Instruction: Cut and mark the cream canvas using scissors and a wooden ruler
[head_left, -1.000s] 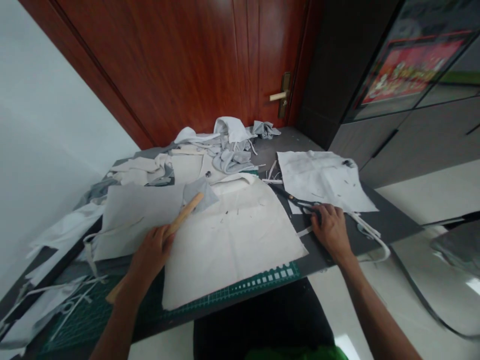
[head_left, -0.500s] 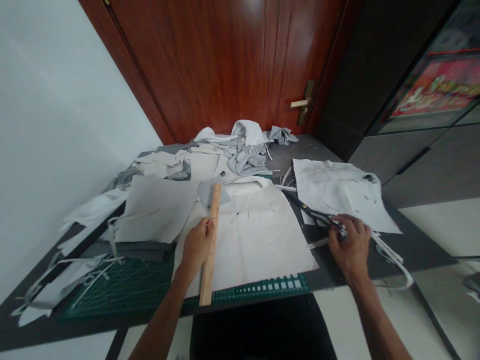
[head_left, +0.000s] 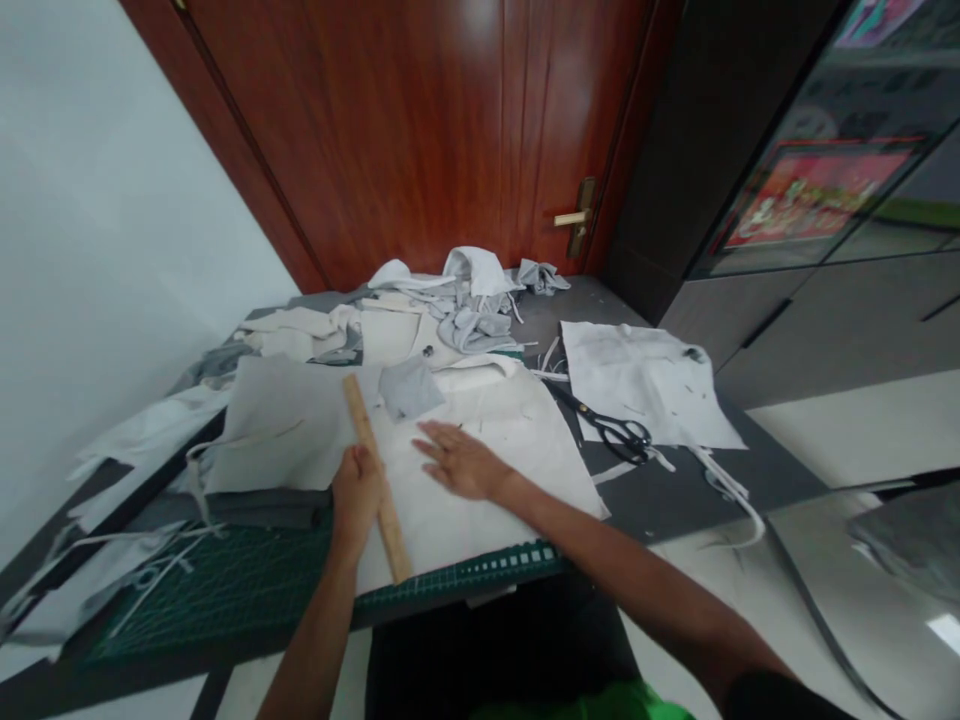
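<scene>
My left hand (head_left: pixel 358 497) is closed around a wooden ruler (head_left: pixel 381 478), which lies tilted across the left part of a large white cloth (head_left: pixel 480 500). Over the middle of that cloth, my right hand (head_left: pixel 460 460) is open with fingers spread, holding nothing. Just beyond its fingertips is a small grey fabric square (head_left: pixel 409 388). Black-handled scissors (head_left: pixel 626 437) rest on the dark table to the right, away from both hands. Whether the right palm presses on the cloth I cannot tell.
A green cutting mat (head_left: pixel 247 570) lies under the cloth. Folded fabric (head_left: pixel 281 430) is at left, with heaped scraps (head_left: pixel 472 325) at the back. Another white cloth piece (head_left: pixel 645 385) lies at right on the dark table (head_left: pixel 675 505). A wooden door (head_left: pixel 420 130) stands behind.
My right hand has let go of the scissors and moved left over the white cloth. In my left hand, the ruler has shifted left and tilted the other way, uncovering the grey square.
</scene>
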